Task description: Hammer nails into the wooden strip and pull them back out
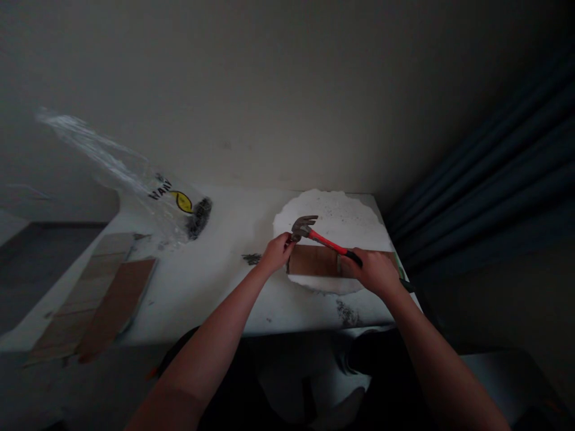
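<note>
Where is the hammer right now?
In the head view, the hammer is just right of centre, its handle in the right hand, its metal end close to the left hand, partly over the brown strip.

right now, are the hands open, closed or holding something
Left hand: closed by the hammer head; anything held cannot be told.
Right hand: closed, holding the hammer.

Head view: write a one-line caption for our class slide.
The right hand grips a red-and-black claw hammer above a brown board, with the left hand close to the hammer's head.
</note>
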`<state>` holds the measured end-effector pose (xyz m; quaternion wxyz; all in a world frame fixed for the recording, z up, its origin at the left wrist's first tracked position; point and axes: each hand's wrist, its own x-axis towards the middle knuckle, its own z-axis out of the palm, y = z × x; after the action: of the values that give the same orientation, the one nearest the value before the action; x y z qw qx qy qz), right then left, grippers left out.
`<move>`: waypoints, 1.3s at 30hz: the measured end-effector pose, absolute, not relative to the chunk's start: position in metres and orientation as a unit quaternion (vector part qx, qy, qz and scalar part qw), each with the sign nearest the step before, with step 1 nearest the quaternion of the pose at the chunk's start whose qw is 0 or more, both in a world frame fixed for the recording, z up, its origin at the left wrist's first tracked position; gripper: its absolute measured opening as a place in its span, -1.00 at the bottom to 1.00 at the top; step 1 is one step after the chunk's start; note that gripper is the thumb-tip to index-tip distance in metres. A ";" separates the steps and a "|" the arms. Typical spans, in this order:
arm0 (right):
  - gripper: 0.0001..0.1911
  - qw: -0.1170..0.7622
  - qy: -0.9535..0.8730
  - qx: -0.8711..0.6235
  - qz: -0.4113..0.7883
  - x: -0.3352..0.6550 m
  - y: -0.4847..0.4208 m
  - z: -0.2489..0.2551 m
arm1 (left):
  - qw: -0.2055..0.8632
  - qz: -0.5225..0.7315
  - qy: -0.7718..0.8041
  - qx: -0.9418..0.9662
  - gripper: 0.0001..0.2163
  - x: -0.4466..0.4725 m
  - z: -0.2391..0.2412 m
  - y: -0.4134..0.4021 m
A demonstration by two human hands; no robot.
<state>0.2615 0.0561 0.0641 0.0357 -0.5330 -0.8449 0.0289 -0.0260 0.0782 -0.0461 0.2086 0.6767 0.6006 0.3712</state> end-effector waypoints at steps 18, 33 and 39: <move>-0.52 0.042 -0.836 -0.544 0.049 0.261 0.054 0.064 | 0.209 0.370 0.601 0.677 -0.91 -0.027 -0.046 0.077; -0.54 0.090 -0.814 -0.516 0.250 0.257 0.046 0.057 | 0.259 0.433 0.557 0.660 -0.84 -0.023 -0.050 0.074; -0.55 0.128 -0.809 -0.491 0.297 0.252 0.038 0.060 | 0.244 0.434 0.560 0.663 -0.88 -0.023 -0.048 0.074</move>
<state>0.2518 0.0385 0.0604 0.1284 -0.4906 -0.8091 0.2970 -0.0232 0.0745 -0.0484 0.2440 0.6627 0.5597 0.4335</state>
